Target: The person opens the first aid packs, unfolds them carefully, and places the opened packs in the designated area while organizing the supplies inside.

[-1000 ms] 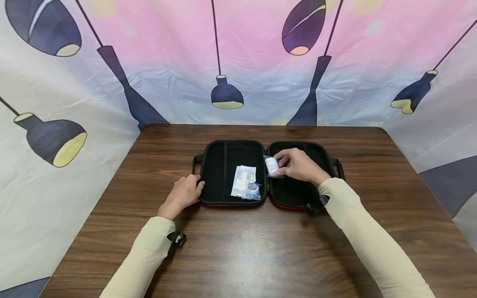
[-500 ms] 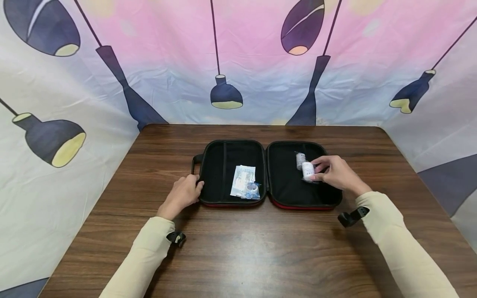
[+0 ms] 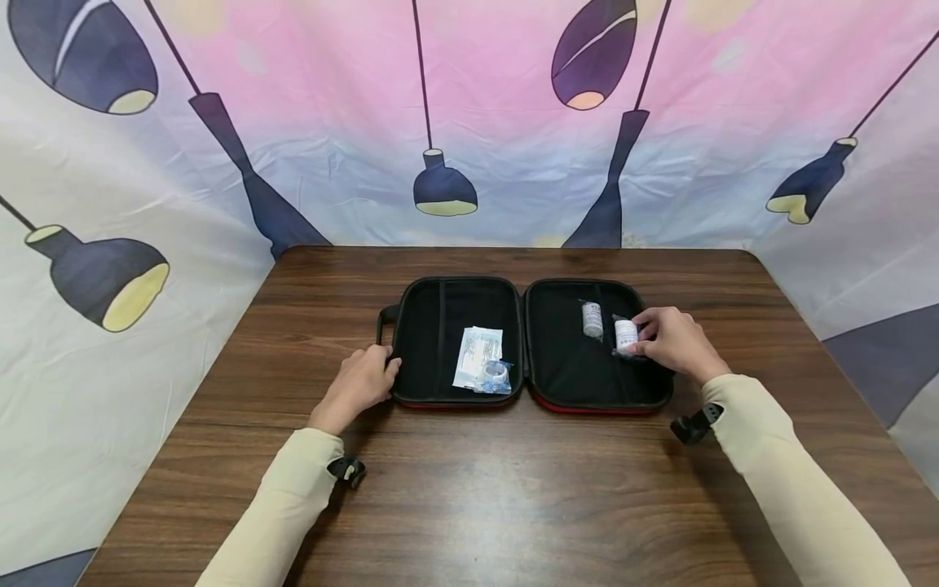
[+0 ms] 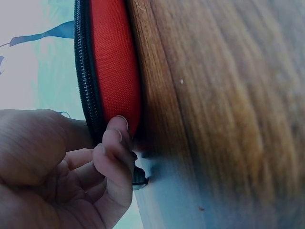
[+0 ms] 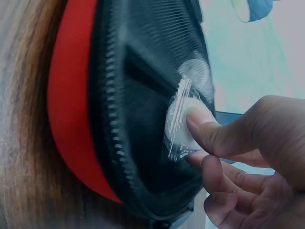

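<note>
A zip-up case (image 3: 421, 350), black inside and red outside, lies spread open on the table. My right hand (image 3: 676, 342) pinches a white bandage roll (image 3: 626, 335) in clear crinkled wrap between thumb and fingers, inside the right half. A second wrapped roll (image 3: 592, 319) lies just left of it. My left hand (image 3: 357, 386) grips the case's left edge by the handle; in the left wrist view its curled fingers (image 4: 114, 138) press against the red side, with the thumb over the zipped rim.
In the case's left half lie a flat white printed packet (image 3: 475, 349) and a small blue-and-white packet (image 3: 495, 376) with a round item inside. The wooden table (image 3: 469, 489) extends toward me. A lamp-patterned cloth (image 3: 367, 187) hangs behind it.
My right hand has carried the wrapped roll from the case's middle fold into the right half, then farther right. The second roll now lies there apart. My left hand has stayed still.
</note>
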Motion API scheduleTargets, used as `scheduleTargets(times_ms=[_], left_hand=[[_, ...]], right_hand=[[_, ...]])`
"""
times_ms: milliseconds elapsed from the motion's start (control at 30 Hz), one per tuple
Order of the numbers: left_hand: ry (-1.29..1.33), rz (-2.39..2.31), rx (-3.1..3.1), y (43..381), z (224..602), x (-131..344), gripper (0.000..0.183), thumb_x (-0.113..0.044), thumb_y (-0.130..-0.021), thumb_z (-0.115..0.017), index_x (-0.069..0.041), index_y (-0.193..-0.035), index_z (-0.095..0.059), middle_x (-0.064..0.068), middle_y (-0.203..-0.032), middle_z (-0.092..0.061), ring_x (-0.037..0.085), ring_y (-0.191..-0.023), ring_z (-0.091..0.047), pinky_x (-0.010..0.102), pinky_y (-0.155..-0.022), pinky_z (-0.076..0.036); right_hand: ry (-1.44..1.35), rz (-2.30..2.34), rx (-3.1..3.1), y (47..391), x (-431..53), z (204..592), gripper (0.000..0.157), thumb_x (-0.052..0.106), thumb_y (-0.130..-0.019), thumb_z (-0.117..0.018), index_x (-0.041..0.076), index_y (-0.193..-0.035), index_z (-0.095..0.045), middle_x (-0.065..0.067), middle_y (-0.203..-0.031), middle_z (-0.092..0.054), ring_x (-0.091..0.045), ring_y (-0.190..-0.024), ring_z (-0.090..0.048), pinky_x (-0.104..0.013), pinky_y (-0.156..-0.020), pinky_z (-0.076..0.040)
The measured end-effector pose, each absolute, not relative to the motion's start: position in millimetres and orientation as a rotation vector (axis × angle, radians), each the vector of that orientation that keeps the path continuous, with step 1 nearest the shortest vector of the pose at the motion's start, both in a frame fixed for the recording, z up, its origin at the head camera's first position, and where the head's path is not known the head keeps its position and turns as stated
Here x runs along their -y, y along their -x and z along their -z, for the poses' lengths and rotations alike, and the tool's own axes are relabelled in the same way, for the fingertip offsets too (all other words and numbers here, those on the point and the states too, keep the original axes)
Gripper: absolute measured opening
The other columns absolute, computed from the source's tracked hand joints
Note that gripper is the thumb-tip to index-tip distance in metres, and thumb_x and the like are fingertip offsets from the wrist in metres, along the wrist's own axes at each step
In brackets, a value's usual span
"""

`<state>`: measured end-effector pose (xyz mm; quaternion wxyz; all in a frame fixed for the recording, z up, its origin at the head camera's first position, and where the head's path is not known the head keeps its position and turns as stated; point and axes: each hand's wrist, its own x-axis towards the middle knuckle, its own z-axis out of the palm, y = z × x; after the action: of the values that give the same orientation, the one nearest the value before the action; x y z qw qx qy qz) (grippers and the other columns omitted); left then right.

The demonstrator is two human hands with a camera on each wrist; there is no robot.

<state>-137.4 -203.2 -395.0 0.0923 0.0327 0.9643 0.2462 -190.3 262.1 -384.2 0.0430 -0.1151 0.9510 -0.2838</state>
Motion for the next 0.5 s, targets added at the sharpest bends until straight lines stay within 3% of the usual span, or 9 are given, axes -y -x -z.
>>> scheduleTargets(times_ms=[167,500], left_hand=[[-0.090,-0.742,-2.856,138.1,396.3,203.2,0.044,-0.016,-0.107,-0.049,0.014,-0.139,-0.050,0.009,-0.073,-0.065,0.014,-0.056,-0.066,0.032,-0.056,-0.054],[-0.088,-0.735,-2.850,139.7,396.4,202.8,0.045,-0.015,-0.108,-0.048,0.015,-0.142,-0.047,0.010,-0.075,-0.065,0.014,-0.058,-0.066,0.032,-0.057,-0.054]], right_hand=[[0.330,0.833,-2.924,192.7,-256.0,387.8,0.045,0.013,-0.087,-0.079,-0.010,-0.123,-0.064,-0.021,-0.096,-0.071,-0.034,-0.087,-0.066,-0.053,-0.077,-0.052],[0.357,0.901,-2.872,192.9,-248.1,387.3,0.049,0.011,-0.087,-0.079,-0.008,-0.129,-0.062,-0.021,-0.100,-0.072,-0.030,-0.085,-0.069,-0.047,-0.076,-0.055]])
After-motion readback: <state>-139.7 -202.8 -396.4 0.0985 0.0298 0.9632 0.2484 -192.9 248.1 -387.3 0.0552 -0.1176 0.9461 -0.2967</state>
